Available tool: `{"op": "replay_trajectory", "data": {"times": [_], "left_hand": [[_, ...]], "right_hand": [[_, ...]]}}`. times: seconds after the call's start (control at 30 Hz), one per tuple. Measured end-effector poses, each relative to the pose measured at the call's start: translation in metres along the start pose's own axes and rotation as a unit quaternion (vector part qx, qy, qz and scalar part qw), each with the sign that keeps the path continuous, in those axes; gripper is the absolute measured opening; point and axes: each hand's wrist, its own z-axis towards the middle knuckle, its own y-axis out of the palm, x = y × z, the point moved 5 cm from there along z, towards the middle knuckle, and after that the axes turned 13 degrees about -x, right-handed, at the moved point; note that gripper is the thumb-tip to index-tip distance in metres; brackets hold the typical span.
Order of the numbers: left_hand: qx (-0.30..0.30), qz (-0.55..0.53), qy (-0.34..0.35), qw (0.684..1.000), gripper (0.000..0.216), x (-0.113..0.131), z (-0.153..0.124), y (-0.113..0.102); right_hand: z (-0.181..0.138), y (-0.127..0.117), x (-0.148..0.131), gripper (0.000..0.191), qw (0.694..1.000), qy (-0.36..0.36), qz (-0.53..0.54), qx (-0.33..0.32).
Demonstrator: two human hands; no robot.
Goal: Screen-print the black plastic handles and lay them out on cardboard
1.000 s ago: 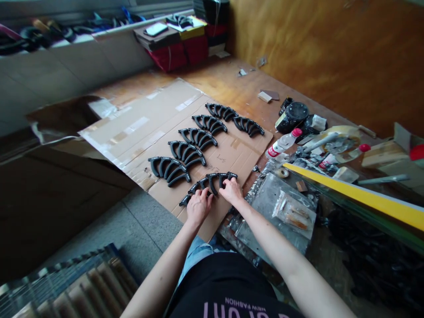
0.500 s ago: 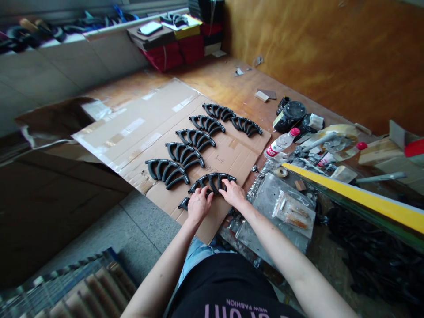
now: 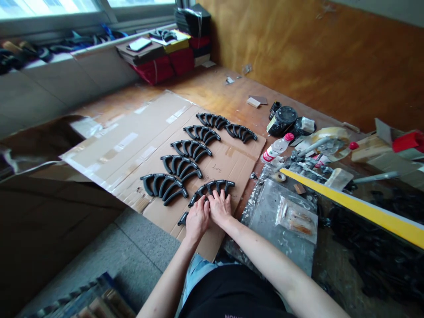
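Several black curved pieces, like tubular handles, lie side by side in a near fan-shaped row (image 3: 222,183) on a flattened cardboard sheet (image 3: 218,152). My left hand (image 3: 198,218) is closed at the near left of this row, its fingertips bent down on a piece. Beside it, almost touching, my right hand (image 3: 220,207) has its fingers curled over the pieces in the middle of the row. Both hands hide the lower ends. A short black end (image 3: 183,218) sticks out left of my left hand. Another fan-shaped set (image 3: 164,187) lies further left.
More fan-shaped sets (image 3: 191,150) stretch toward the back of the cardboard. On the right are a red-capped bottle (image 3: 277,148), black jars (image 3: 282,120), a grey plate (image 3: 265,207) and a long yellow-edged bar (image 3: 347,205). Red stacks (image 3: 152,70) stand at the back.
My right hand has moved left along the row, from its right part to the middle, close to my left hand. The view has tilted up slightly.
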Motion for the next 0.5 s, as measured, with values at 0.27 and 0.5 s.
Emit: {"op": "replay_trajectory", "data": {"times": [0.27,0.5], "left_hand": [[0.006,0.033,0.050,0.998,0.037,-0.005,-0.040,-0.020],[-0.194,-0.014,-0.132,0.972,0.044,-0.063,-0.083,0.028]], "right_hand": [[0.058,-0.086,0.068,0.043,0.985,0.085,0.085,0.127],[0.151,-0.140,0.125,0.048,0.956,0.246,0.128,0.099]]}}
